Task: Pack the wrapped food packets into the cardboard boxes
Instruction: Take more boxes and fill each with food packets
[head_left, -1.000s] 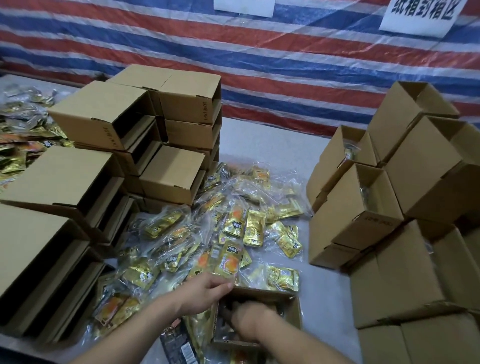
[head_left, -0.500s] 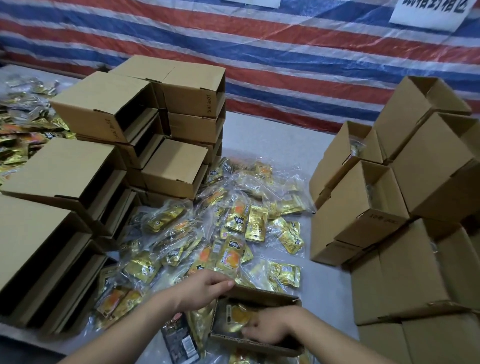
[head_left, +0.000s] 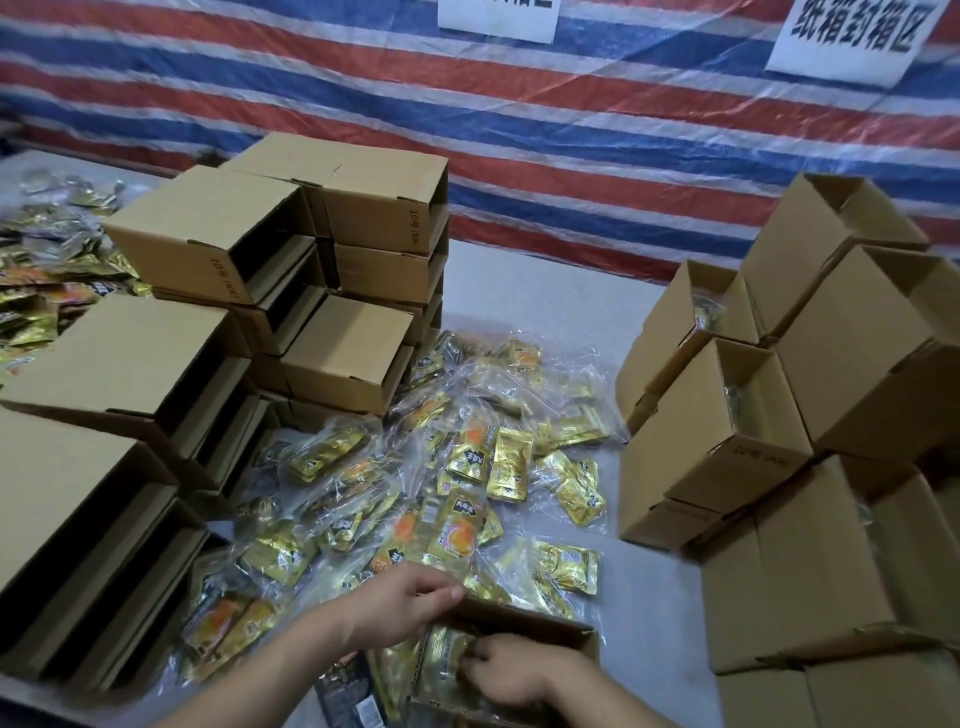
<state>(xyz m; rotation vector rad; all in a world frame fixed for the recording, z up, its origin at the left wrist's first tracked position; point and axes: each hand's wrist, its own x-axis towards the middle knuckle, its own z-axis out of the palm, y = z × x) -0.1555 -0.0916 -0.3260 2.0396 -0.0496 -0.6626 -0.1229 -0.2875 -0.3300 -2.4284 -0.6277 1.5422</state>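
Head view: right hand (head_left: 506, 670) pinches gold foil packet (head_left: 441, 660) inside open brown cardboard box (head_left: 540, 626); left hand (head_left: 400, 603) grips box's near-left rim, 1 packet lying lengthwise.

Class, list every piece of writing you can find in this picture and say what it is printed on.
"纸箱封箱区": white sign on the striped tarp, top right.
Second white sign, top centre: text cut off, unreadable.
"10" plus blurred characters: box flaps, left stack and, right stack.
Gold packets: dark brand labels, too blurred to read.
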